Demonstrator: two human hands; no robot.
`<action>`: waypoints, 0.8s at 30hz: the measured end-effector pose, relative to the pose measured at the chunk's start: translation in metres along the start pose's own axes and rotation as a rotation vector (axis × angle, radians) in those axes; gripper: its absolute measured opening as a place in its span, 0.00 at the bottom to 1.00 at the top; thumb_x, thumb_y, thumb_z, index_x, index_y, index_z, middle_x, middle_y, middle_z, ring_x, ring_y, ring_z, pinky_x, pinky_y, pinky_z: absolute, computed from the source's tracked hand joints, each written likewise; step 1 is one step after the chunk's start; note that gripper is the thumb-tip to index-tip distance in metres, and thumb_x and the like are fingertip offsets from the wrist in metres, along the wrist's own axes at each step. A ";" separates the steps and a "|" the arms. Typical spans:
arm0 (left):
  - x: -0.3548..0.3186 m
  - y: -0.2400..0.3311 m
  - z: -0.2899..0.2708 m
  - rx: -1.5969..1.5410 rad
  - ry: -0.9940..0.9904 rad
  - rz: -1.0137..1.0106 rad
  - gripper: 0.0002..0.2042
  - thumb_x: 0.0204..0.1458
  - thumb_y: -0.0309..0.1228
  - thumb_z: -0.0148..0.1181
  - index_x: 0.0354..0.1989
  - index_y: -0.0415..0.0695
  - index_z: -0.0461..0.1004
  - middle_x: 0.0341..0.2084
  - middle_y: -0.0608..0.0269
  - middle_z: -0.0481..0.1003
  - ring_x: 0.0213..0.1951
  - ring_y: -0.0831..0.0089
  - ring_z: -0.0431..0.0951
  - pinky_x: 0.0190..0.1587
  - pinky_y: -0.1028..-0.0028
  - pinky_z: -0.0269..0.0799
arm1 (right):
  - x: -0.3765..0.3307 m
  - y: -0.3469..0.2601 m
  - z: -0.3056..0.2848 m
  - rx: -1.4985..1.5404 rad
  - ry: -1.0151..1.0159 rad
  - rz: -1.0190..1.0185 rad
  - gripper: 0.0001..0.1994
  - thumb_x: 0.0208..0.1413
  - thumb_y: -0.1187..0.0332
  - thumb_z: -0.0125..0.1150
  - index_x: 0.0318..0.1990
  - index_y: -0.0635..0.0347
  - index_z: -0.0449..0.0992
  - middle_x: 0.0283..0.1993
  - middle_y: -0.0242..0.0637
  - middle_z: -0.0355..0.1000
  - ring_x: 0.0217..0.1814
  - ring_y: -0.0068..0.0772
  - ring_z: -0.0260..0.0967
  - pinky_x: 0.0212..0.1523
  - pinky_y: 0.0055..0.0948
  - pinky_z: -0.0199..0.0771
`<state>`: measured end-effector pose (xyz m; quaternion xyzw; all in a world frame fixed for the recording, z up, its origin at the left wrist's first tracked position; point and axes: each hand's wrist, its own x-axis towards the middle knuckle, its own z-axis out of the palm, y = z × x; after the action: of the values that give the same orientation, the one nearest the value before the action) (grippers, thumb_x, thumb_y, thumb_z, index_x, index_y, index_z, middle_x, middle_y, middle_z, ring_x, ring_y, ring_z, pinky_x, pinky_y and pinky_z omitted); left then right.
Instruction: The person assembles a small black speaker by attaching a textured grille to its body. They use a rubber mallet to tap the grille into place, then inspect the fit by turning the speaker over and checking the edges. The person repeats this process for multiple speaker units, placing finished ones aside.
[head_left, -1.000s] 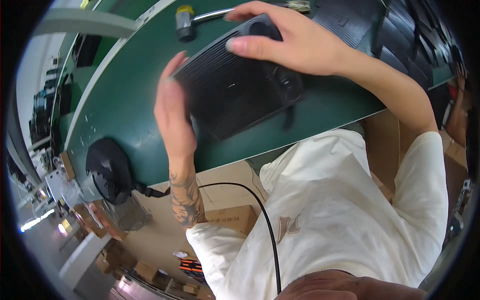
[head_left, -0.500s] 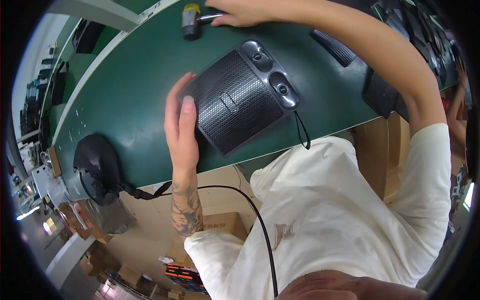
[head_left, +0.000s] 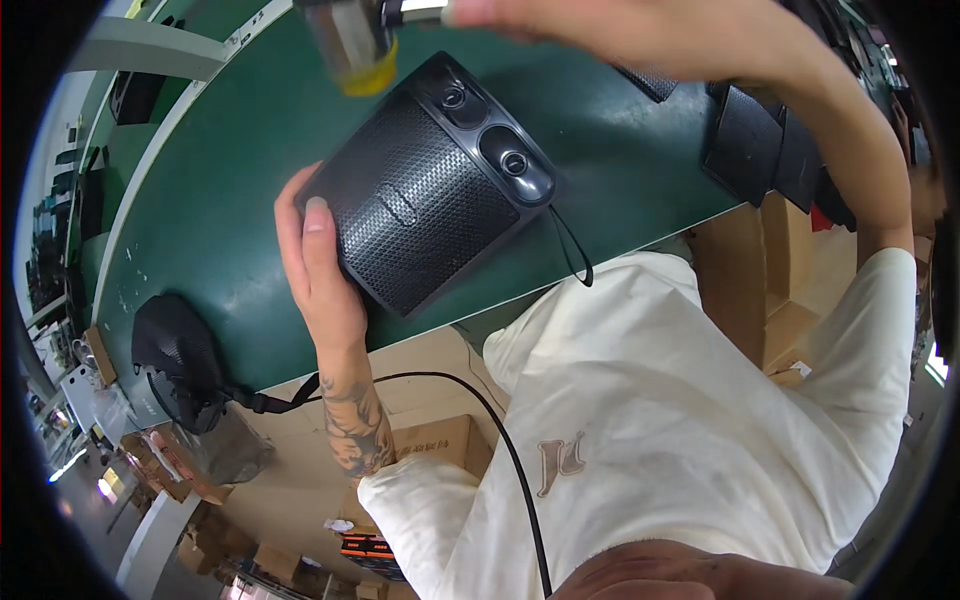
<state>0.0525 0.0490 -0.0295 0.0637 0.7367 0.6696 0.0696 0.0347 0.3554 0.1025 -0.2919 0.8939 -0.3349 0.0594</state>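
Note:
A black portable speaker (head_left: 410,200) with a mesh front, two round shiny drivers and a wrist strap (head_left: 570,250) lies tilted on the green table. My left hand (head_left: 322,262) grips its left end, thumb on the front face and the other fingers round the edge. Above the speaker's upper left corner hangs a mallet (head_left: 352,48) with a clear grey head and a yellow face pointing down, blurred by motion. My right hand (head_left: 515,14) is closed round its handle at the top of the view, partly cut off by the frame.
On the green table (head_left: 220,240), a black mesh bag (head_left: 175,355) with a strap sits at the left edge. Several black panels (head_left: 748,145) lie at the right. A black cable (head_left: 505,425) runs across my front. Cardboard boxes (head_left: 435,445) stand below the table.
My right hand has gripped the mallet and lifted it off the table, turning its yellow face downward. The speaker and my left hand sit further left in view.

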 end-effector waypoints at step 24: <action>0.006 -0.001 -0.001 -0.006 0.012 0.013 0.21 0.71 0.39 0.45 0.60 0.33 0.70 0.52 0.56 0.75 0.54 0.71 0.72 0.63 0.71 0.62 | -0.046 0.001 0.034 0.086 -0.052 -0.107 0.11 0.69 0.68 0.56 0.49 0.69 0.76 0.34 0.51 0.71 0.34 0.54 0.72 0.35 0.41 0.73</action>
<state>0.0464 0.0490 -0.0302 0.0643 0.7348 0.6725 0.0612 0.0819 0.3625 0.0716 -0.3451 0.8599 -0.3681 0.0773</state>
